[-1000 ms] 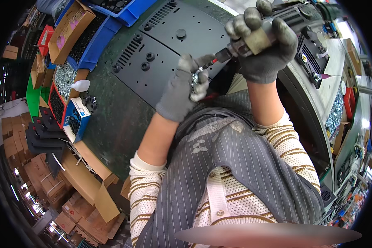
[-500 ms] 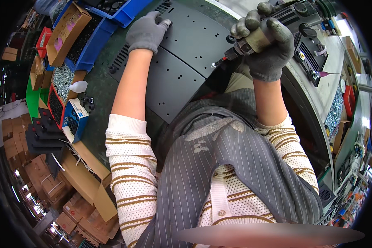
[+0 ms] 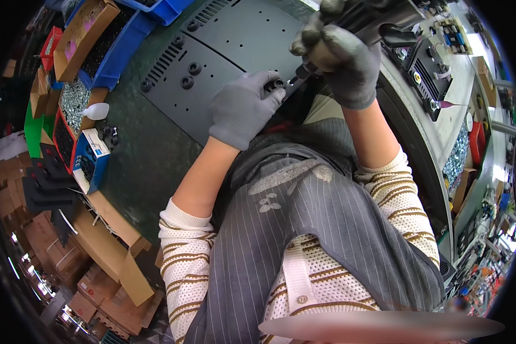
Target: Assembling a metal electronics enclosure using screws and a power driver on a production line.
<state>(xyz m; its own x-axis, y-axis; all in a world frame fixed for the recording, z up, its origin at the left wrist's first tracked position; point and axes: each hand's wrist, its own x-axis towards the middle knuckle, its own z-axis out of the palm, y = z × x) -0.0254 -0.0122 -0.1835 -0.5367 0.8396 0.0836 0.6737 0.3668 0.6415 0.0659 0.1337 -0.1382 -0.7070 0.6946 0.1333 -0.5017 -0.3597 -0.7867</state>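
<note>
Two dark grey metal panels with small holes lie side by side on the bench: a near panel [image 3: 169, 94] and a far panel [image 3: 269, 28]. Several round black rubber feet [image 3: 194, 68] sit on them. With gloved fingertips, my left hand [image 3: 241, 109] pinches a small round black foot [image 3: 277, 84] at the near panel's right edge. My right hand [image 3: 348, 66], gloved too, grips a power screwdriver [image 3: 378, 14], partly cut off at the top. Its bit points left at the foot, a screw-like shiny tip close beside it; whether they touch I cannot tell.
To the left stand a blue bin [image 3: 116, 54] of small black parts, a heap of silvery screws [image 3: 74, 97], a white squeeze bottle [image 3: 97, 111] and a blue box [image 3: 90, 160]. A slotted black part [image 3: 427, 74] lies on the grey surface at right.
My left hand has come back from the far side of the panels to their near right edge and now pinches a foot. The screwdriver has moved left and slightly up, its tip beside that foot.
</note>
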